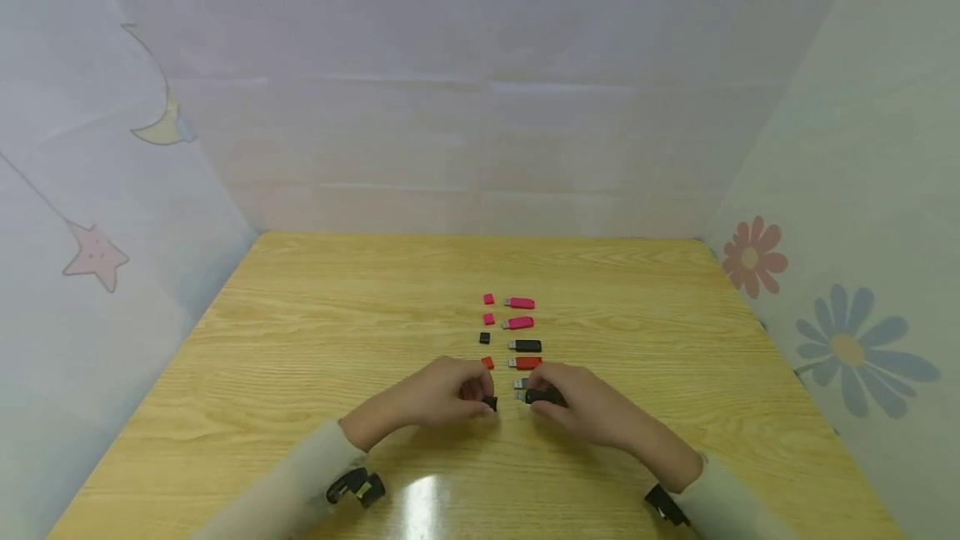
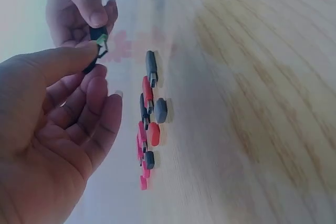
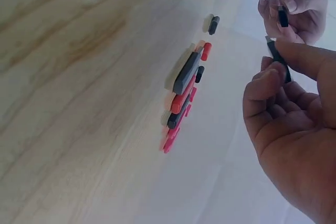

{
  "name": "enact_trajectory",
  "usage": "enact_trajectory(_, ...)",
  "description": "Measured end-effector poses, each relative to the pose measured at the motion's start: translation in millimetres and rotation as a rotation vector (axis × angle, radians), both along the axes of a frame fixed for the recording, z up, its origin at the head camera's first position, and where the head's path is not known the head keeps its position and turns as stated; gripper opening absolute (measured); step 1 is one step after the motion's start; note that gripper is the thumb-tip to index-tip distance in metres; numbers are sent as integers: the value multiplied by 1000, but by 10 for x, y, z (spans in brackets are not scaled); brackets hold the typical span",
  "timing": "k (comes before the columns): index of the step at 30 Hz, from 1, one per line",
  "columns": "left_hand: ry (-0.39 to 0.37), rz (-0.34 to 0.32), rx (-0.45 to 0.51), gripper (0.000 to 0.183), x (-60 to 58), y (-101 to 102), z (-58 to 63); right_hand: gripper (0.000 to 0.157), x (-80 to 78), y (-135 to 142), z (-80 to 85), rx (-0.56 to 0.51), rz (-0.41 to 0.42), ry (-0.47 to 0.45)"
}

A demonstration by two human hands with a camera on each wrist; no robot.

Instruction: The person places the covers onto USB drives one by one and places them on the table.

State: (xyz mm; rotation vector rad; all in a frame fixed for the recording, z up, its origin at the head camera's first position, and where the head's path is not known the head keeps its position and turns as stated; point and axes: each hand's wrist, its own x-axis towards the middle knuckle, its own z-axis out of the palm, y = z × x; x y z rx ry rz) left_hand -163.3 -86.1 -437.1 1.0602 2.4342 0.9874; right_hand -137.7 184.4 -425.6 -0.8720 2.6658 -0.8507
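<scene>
Between thumb and fingertips, my left hand [image 1: 448, 392] pinches a small black USB stick cap [image 1: 491, 403]. My right hand [image 1: 581, 401] pinches a black USB flash drive [image 1: 537, 396], its metal plug pointing left toward the cap. A short gap separates the plug and cap in the head view. Just behind the right hand's fingers lies a grey flash drive [image 1: 520, 383], mostly covered in the head view. A grey cap [image 2: 161, 110] shows on the table in the left wrist view; the left hand hides it from the head camera.
Beyond the hands lie a red flash drive [image 1: 527, 363], a black one [image 1: 527, 346] and two pink ones, the nearer pink drive [image 1: 520, 323] slightly angled. Left of them sit a red cap [image 1: 488, 362], a black cap [image 1: 484, 338] and two pink caps. Wooden table [image 1: 337, 298]; patterned cloth walls surround it.
</scene>
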Motion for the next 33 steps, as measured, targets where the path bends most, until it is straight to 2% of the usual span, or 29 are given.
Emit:
enact_trajectory(5, -13, 4, 85, 11, -21, -45, 11, 13, -29, 57, 45, -151, -1, -73)
enact_trajectory(11, -8, 26, 165, 8, -36, -53, 38, 11, -66, 79, 65, -237, -57, -93)
enact_trajectory(19, -11, 57, 191, 10, -36, -24, 68, 13, -72, 68, 68, -298, -76, -137)
enact_trajectory(25, -10, 60, 198, 10, -33, 24, 92, 13, -69, 60, 57, -344, -61, -162)
enact_trajectory(33, -11, 53, 211, 10, -41, 51, 76, 13, -60, 54, 72, -351, -71, -174)
